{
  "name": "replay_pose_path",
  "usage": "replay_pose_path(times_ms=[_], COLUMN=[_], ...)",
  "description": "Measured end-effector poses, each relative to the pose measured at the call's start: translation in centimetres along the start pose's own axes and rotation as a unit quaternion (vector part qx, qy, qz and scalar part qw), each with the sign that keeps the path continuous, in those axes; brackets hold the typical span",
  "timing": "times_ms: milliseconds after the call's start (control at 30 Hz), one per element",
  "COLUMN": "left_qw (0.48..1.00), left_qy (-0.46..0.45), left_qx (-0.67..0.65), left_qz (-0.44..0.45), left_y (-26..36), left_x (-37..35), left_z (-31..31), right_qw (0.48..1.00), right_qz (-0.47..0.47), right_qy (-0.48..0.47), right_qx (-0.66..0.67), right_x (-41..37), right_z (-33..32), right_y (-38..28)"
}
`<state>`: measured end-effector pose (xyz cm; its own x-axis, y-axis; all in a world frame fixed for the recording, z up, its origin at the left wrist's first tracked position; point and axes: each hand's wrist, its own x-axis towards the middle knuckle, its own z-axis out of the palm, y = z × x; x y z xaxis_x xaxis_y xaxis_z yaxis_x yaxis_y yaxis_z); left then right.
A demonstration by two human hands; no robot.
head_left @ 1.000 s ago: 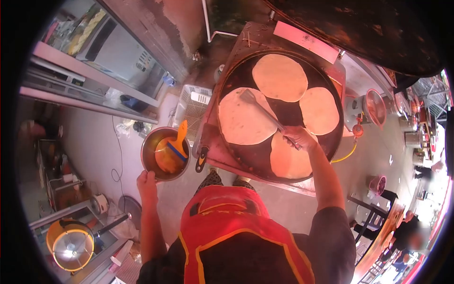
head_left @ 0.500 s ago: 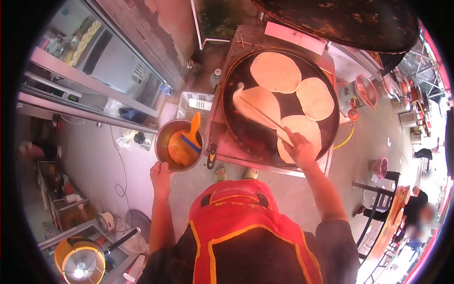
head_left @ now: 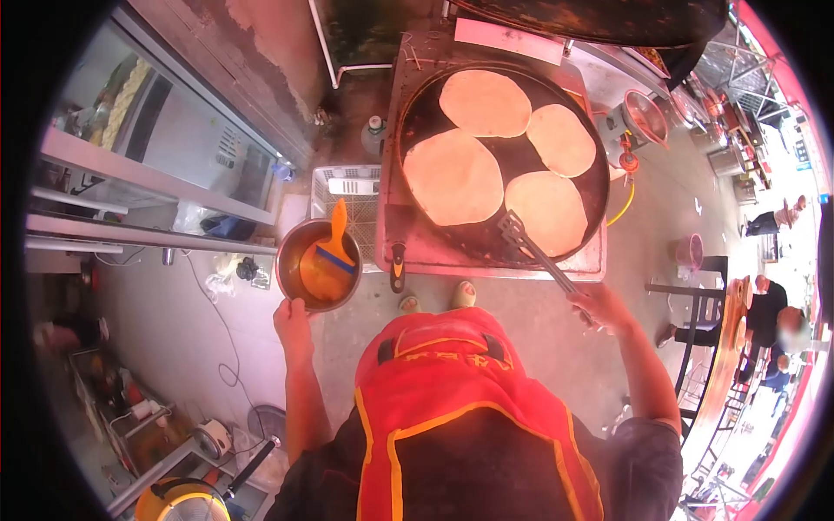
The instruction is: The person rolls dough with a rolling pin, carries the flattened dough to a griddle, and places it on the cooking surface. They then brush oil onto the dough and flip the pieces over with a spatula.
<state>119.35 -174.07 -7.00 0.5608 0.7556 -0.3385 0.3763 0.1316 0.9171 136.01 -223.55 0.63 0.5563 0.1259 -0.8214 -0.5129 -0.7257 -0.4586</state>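
Note:
My left hand (head_left: 293,323) is closed on the rim of a metal pot (head_left: 285,269) held beside the griddle. In the pot sits yellowish-brown liquid (head_left: 320,276), with an orange-handled brush (head_left: 338,230) standing in it. My right hand (head_left: 601,307) grips metal tongs (head_left: 546,260), whose slotted ends reach over the near edge of the large round black griddle (head_left: 452,239). Several pale round flatbreads lie flat on it: a left one (head_left: 453,176), a far one (head_left: 485,102), a right one (head_left: 561,141) and a near one (head_left: 546,214), closest to the tongs.
A raised dark lid (head_left: 599,17) hangs beyond the griddle. A black-handled tool (head_left: 398,267) lies at the stand's near left corner, close to a white plastic basket (head_left: 347,184). Glass-fronted cabinets stand left. A yellow hose (head_left: 620,207) runs right; people sit by a wooden table (head_left: 728,347).
The left flatbread, lifted at its edge by the tongs earlier, now lies flat. My right hand has drawn back toward me and to the right with the tongs. My left hand still holds the pot.

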Motion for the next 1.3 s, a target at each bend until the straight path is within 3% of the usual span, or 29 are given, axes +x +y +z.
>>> replay_pose_path(times_ms=[33, 100, 200, 300, 600, 800, 1100, 1200, 1300], left_qw=[1.000, 0.994, 0.984, 0.990, 0.989, 0.990, 0.995, 0.993, 0.993], left_qy=[-0.001, -0.033, -0.055, -0.048, -0.035, -0.025, -0.001, -0.020, -0.038], left_qx=[-0.018, 0.087, 0.146, 0.089, 0.105, 0.114, 0.084, 0.089, 0.076], left_qz=[-0.004, 0.058, 0.087, 0.095, 0.096, 0.081, 0.061, 0.071, 0.086], left_y=[-0.4, -2.3, -1.7, -0.7, 0.7, 0.9, 0.5, 0.5, 1.0], left_x=[0.2, 1.6, 1.5, 0.4, -1.4, -2.7, -3.2, -2.9, -2.9], left_z=[-0.1, -1.3, -1.4, -0.8, 0.1, 0.9, 2.0, 2.2, 2.5], right_qw=[0.996, 0.963, 0.924, 0.906, 0.932, 0.936, 0.942, 0.945, 0.967], right_qz=[0.014, 0.038, 0.004, -0.040, -0.082, -0.079, 0.039, 0.048, -0.008], right_qy=[-0.012, -0.036, -0.019, -0.003, 0.040, 0.005, -0.048, -0.035, 0.060], right_qx=[0.090, 0.266, 0.383, 0.422, 0.352, 0.344, 0.330, 0.322, 0.248], right_x=[0.1, 1.5, 4.4, 7.1, 8.9, 7.7, 0.2, -1.5, -1.7], right_z=[0.9, 3.4, 7.4, 10.3, 7.7, 5.0, 1.8, 1.2, -2.3], right_y=[0.1, 1.1, 1.3, 1.1, 0.2, -0.6, 1.8, 3.1, 5.0])
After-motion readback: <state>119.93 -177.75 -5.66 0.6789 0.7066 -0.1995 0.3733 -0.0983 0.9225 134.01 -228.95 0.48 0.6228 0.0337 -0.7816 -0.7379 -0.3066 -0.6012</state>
